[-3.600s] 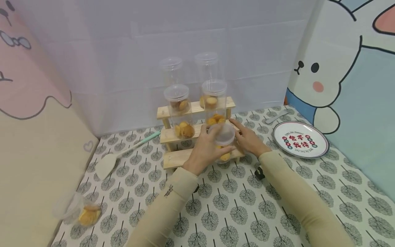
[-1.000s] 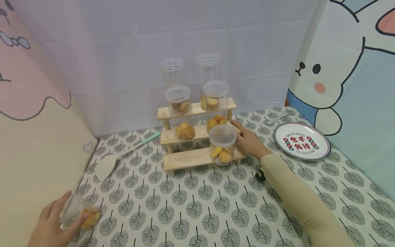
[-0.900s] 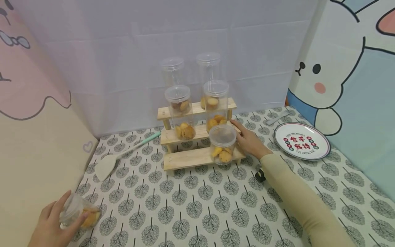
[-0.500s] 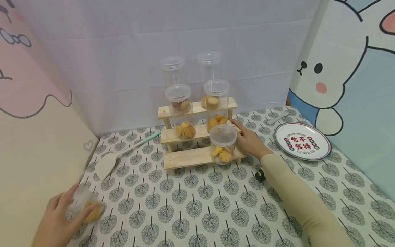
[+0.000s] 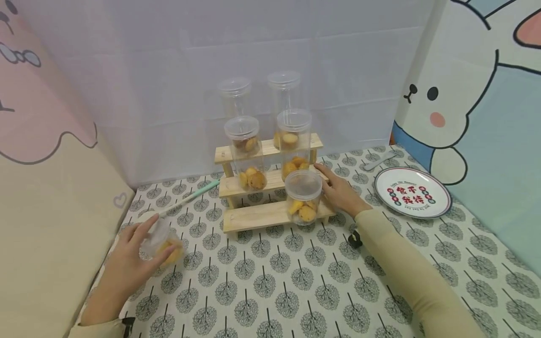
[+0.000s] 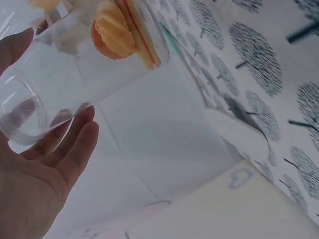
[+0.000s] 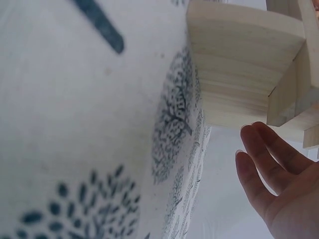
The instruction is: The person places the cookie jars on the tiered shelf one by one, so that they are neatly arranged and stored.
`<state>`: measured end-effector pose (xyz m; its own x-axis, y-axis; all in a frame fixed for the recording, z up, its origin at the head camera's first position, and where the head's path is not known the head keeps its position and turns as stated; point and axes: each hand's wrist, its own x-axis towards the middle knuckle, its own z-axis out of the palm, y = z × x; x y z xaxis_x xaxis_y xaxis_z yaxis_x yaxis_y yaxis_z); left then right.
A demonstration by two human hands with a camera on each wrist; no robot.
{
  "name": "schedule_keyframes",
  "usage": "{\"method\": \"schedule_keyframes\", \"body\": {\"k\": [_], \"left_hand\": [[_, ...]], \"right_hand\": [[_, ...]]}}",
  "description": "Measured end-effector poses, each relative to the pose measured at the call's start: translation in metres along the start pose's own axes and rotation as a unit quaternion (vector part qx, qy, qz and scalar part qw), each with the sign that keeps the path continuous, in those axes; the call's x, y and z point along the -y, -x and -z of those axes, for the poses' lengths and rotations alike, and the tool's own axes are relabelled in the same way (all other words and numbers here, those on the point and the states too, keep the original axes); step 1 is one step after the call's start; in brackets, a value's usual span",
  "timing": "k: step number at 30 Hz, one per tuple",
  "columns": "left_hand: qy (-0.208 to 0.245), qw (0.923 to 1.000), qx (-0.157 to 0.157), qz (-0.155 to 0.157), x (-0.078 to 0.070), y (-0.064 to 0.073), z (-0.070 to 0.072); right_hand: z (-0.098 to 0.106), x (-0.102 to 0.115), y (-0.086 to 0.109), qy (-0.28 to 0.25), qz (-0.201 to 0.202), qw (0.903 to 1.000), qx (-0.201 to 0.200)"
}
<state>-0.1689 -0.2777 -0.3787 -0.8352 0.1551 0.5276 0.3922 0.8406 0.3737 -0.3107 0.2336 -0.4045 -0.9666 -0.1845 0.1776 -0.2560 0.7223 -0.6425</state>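
My left hand [image 5: 127, 265] holds a clear plastic jar [image 5: 170, 246] with a few golden pastries at its base, raised above the cloth at the left. In the left wrist view, fingers and thumb curl round the jar [image 6: 75, 64] near its lid end. At the centre stands a three-step wooden rack [image 5: 253, 218]. My right hand [image 5: 344, 192] lies at the rack's right side, its fingers extended. On the bottom step sits a short jar of pastries [image 5: 304, 199]; behind it stand two middle jars [image 5: 245, 155] and two tall back jars [image 5: 284, 89].
A white plate with red lettering [image 5: 397, 183] is at the right, a grey utensil [image 5: 374, 163] behind it. At the left lies a spatula with a mint handle [image 5: 204, 188]; its white head [image 6: 239, 129] shows in the left wrist view. Fabric walls enclose the table.
My left hand left the short jar on the bottom step, reached the lying jar at the lower left, lifted it and carried it up and right. The right hand stayed beside the rack.
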Motion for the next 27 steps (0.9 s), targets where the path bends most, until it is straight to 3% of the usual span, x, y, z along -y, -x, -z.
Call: {"method": "schedule_keyframes", "body": {"k": [10,13,19,27], "left_hand": [[0.069,0.9939,0.010,-0.085,-0.058,-0.056,-0.031],[0.081,0.9919,0.018,-0.096,-0.074,-0.071,-0.042],[0.113,0.9875,0.060,-0.092,-0.099,-0.094,-0.063],[0.125,0.9843,0.103,-0.070,-0.117,-0.107,-0.085]], "right_hand": [[-0.001,-0.002,-0.001,-0.001,-0.004,1.0000,-0.001],[-0.001,-0.002,-0.001,-0.001,-0.005,1.0000,-0.002],[-0.002,-0.001,0.000,-0.007,-0.002,1.0000,-0.004],[-0.002,-0.001,-0.001,-0.004,0.001,1.0000,-0.004]]}}
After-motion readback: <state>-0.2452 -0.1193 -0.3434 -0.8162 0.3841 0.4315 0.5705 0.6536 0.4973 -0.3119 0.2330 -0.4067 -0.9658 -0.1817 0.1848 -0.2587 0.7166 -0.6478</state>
